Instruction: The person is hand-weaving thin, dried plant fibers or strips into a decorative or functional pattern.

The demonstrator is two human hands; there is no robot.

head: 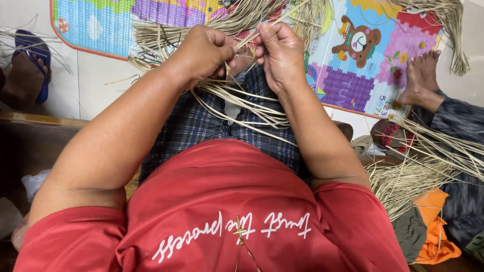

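Red shirt (222,201) below, our left hand (204,53) and right hand (280,53) pinch light, springy straw strands (242,103) closed near their crossing.

Left hand (201,53): curled into a loose fist, knuckles up, fingers (227,50) pinched shut.
Right hand (280,53): just beside the left fingers, fingertips pinched together.
Forearms: bare, converging forward.

Your left hand (204,53) and right hand (280,53) are pinching pale straw strips (242,98) together over your lap, near the colourful mat (353,75)'s lower edge.
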